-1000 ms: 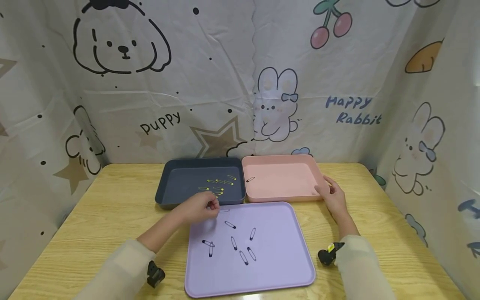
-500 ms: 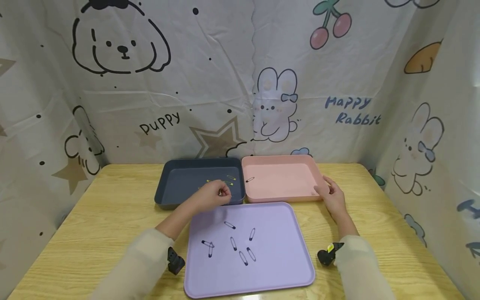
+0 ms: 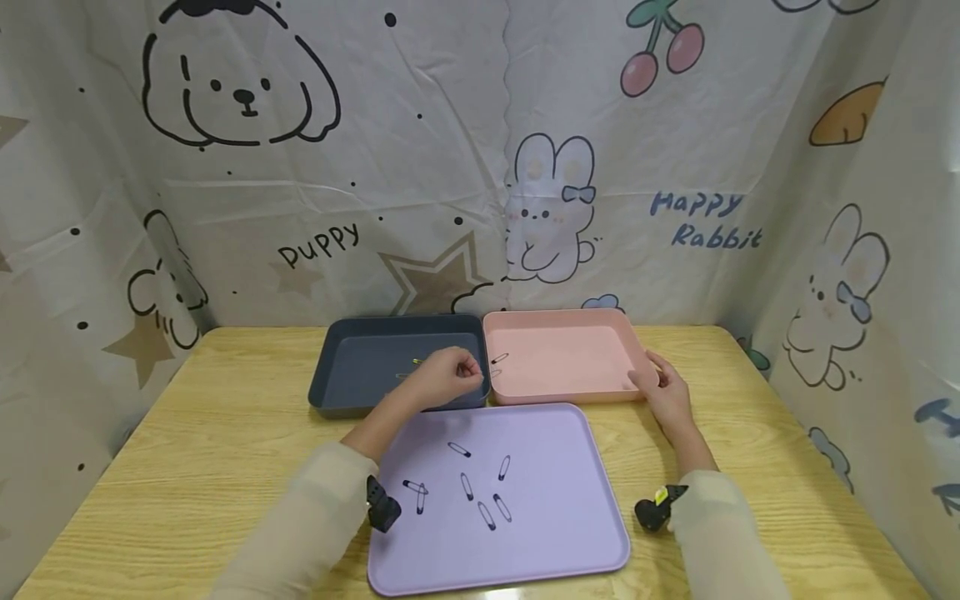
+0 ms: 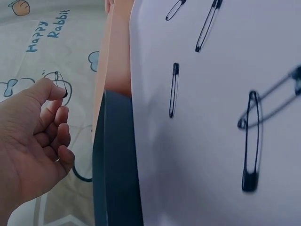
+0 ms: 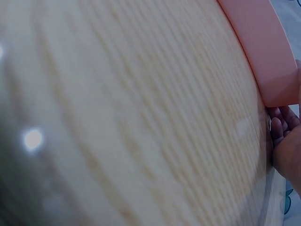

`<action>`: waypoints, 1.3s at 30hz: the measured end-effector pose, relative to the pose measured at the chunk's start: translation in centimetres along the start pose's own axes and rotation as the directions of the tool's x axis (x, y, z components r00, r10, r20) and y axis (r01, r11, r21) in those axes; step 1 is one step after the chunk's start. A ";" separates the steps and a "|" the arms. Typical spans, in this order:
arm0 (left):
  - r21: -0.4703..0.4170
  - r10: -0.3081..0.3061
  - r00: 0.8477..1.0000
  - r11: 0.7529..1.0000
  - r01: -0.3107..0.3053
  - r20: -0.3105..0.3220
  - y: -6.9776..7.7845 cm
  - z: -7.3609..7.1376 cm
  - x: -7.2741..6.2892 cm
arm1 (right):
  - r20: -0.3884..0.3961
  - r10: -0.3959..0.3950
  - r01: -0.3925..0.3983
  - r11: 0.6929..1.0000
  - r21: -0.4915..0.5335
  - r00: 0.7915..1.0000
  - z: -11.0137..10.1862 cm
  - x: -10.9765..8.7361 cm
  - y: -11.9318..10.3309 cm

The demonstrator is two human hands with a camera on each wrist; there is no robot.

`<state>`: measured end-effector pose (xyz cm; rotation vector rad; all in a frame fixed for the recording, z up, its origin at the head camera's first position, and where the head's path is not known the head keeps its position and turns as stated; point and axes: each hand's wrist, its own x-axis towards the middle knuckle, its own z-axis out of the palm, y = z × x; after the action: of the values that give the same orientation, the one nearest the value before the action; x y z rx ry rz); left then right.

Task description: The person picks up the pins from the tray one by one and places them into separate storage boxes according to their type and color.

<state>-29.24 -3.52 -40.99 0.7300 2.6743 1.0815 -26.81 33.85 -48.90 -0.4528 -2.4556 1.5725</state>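
Note:
My left hand (image 3: 444, 377) pinches a black safety pin (image 4: 65, 93) between thumb and forefinger, plain in the left wrist view. It hovers over the right end of the dark blue tray (image 3: 321, 375), close to the pink tray (image 3: 562, 392). At the pink tray's right front corner my right hand (image 3: 667, 396) holds the rim, thumb on the inside. One black safety pin (image 3: 500, 358) lies in the pink tray near its left wall. Yellow safety pins in the dark tray are mostly hidden by my left hand. Several black safety pins (image 3: 487, 515) lie on the purple tray (image 3: 555, 550).
The two deep trays stand side by side at the back of the wooden table (image 3: 217, 433), the purple one in front of them. A printed curtain (image 3: 420, 183) encloses the back and sides. On the purple tray two black pins (image 3: 421, 498) cross each other.
My left hand has picked up a black safety pin from the purple tray's back left and carried it right, over the dark tray, toward the pink one. My right hand has stayed put.

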 end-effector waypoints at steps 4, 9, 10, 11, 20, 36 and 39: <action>-0.026 -0.013 1.000 1.000 0.013 -0.012 0.0 0.6 0.7 | 0.003 0.005 -0.005 1.000 0.005 1.000 0.0 0.0 0.0; -0.048 -0.044 0.998 0.998 0.042 -0.048 0.0 1.1 1.5 | 0.006 0.009 -0.009 1.000 -0.015 1.000 -0.1 0.0 -0.1; -0.049 -0.050 0.997 0.998 0.048 -0.054 0.0 1.2 1.6 | 0.006 0.009 -0.009 1.000 -0.017 1.000 -0.1 0.0 -0.1; -0.053 -0.056 0.997 0.997 0.053 -0.058 -0.1 1.3 1.8 | 0.005 0.008 -0.008 1.000 -0.018 1.000 -0.1 0.0 -0.1; -0.058 -0.047 0.990 0.998 0.039 -0.131 0.1 2.2 3.3 | -0.005 -0.010 0.010 1.000 -0.001 1.000 0.1 -0.1 0.1; -0.099 -0.089 0.986 0.992 0.075 -0.144 1.4 3.4 5.1 | 0.014 0.007 -0.007 1.000 0.002 1.000 -0.2 0.0 0.0; -0.119 -0.103 0.984 0.989 0.086 -0.148 1.6 3.6 5.3 | 0.013 0.002 -0.002 1.000 0.003 1.000 -0.2 -0.1 0.1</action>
<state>-32.04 2.29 -42.39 0.5132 2.7144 1.3008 -26.69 34.01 -48.93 -0.4466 -2.4627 1.5848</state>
